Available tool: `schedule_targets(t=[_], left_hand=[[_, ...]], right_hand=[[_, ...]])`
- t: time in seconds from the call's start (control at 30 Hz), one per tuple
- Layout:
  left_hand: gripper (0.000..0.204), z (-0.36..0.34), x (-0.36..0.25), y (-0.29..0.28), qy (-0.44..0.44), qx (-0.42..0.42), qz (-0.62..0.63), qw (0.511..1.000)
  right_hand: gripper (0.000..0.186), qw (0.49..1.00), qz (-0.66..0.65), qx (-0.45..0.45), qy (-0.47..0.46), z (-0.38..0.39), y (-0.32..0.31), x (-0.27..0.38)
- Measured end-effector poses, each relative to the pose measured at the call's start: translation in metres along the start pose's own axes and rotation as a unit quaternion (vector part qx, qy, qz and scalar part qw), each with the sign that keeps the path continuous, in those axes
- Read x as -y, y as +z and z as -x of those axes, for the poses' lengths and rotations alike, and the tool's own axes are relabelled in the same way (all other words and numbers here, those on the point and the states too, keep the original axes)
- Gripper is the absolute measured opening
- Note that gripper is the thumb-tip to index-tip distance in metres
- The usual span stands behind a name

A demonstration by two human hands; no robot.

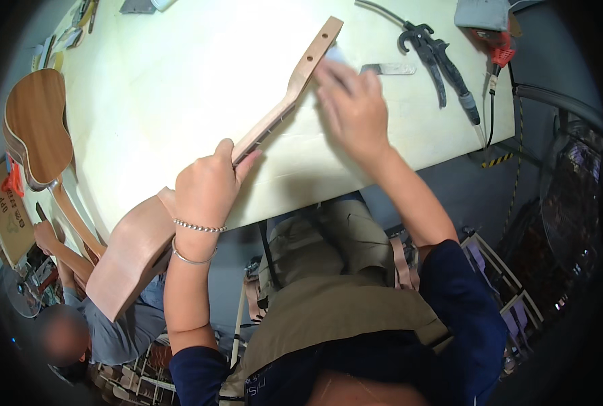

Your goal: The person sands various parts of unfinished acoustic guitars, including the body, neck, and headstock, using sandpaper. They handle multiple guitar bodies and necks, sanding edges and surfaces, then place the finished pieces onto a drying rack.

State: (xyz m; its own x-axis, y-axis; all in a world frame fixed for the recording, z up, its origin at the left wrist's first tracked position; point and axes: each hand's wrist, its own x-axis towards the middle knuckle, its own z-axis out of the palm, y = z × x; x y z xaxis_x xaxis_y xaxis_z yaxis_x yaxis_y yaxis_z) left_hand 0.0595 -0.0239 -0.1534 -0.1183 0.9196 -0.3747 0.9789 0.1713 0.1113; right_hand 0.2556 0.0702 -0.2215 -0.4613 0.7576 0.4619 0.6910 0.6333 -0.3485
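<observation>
An unfinished pale wooden ukulele (135,250) lies slantwise over the table's front edge, its body at the lower left and its headstock (318,49) pointing away to the upper right. Two holes show in the headstock, and a dark fretboard edge runs along the neck (269,127). My left hand (206,177) is closed around the neck near the body, thumb on the near side. Beside the headstock, my right hand (352,108) is smeared by motion. A small bluish-white patch shows by its fingertips; I cannot make out what it is or whether the hand grips it.
On the white table (179,101) lie a flat grey strip (389,69), a black air blow gun (436,61) and a red-and-grey power tool (496,40). At the left, a co-worker's hand (44,235) is near a brown ukulele (39,125). A cardboard box (10,220) stands beyond.
</observation>
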Motion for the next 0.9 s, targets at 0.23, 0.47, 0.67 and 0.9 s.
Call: schedule_targets(t=[0.23,0.47,0.67,0.9], left_hand=[[0.042,0.027,0.025,-0.026,-0.073,0.085,0.179,0.977],[0.033,0.143,0.057,-0.055,-0.156,0.178,0.583,0.777],[0.028,0.226,0.039,-0.041,-0.145,0.112,0.745,0.641],[0.034,0.271,0.006,-0.048,-0.16,0.045,0.73,0.663]], right_hand=[[0.026,0.997,0.001,-0.081,-0.017,-0.019,-0.043,-0.035],[0.06,0.992,-0.113,0.011,0.059,-0.09,-0.019,-0.032],[0.078,0.632,-0.71,0.275,0.143,-0.091,-0.087,0.138],[0.055,0.581,-0.75,0.31,0.05,-0.095,-0.116,0.173]])
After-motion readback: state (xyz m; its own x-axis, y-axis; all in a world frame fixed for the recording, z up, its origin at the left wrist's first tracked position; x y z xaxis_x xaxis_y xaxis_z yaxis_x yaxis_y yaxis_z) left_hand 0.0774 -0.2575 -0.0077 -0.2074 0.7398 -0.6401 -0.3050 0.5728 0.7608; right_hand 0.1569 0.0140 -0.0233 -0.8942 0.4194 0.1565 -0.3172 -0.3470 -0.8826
